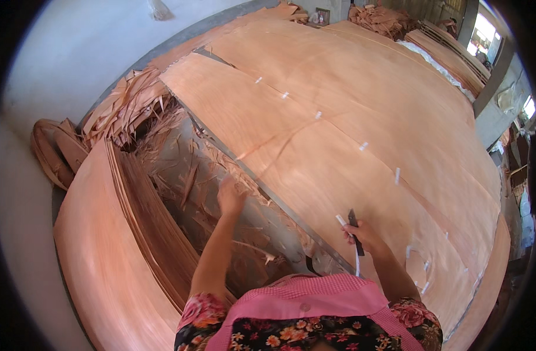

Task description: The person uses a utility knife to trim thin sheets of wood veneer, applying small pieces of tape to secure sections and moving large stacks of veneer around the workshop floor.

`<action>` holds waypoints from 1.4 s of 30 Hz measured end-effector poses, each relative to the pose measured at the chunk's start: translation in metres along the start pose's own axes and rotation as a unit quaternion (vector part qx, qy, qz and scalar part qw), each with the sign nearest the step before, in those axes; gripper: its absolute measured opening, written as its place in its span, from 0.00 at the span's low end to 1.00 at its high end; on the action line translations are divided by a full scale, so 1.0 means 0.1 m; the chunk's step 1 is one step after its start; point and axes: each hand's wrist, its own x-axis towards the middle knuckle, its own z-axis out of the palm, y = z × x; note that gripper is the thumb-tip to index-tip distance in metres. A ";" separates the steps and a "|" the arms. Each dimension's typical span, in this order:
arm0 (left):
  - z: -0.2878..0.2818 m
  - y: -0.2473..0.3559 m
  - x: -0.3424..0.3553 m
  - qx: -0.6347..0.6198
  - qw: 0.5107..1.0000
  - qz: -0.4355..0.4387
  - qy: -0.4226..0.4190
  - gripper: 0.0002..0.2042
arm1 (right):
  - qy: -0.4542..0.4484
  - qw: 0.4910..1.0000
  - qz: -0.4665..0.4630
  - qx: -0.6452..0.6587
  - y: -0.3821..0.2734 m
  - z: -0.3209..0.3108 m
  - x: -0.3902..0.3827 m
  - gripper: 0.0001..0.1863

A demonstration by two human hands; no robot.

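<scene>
A large sheet of thin wood veneer lies on the table before me, with short pieces of white tape along its seams. My right hand is closed round a dark, flat knife, low over the veneer near the table's front edge. A narrow strip of white tape hangs by that hand. My left hand is out past the table edge, over the scraps on the floor; motion smears its fingers. Beyond it, a thin, blurred veneer strip curves above the sheet; I cannot tell whether the hand touches it.
To the left stands a stack of veneer sheets on edge. Torn veneer scraps litter the floor between stack and table, with a heap of offcuts behind. More veneer stacks lie at the far right, by a post.
</scene>
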 end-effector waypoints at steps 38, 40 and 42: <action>-1.73 -6.80 4.17 0.028 0.929 -0.139 -0.343 0.11 | 0.265 0.862 -0.154 -0.403 -4.09 5.13 5.97 0.20; -2.04 -6.97 4.97 0.079 0.897 -0.138 -0.411 0.13 | 0.211 0.849 -0.202 -0.441 -4.24 5.78 6.66 0.21; -1.97 -7.40 5.49 0.027 0.958 -0.142 -0.249 0.15 | 0.154 0.814 -0.253 -0.499 -4.52 6.67 7.32 0.20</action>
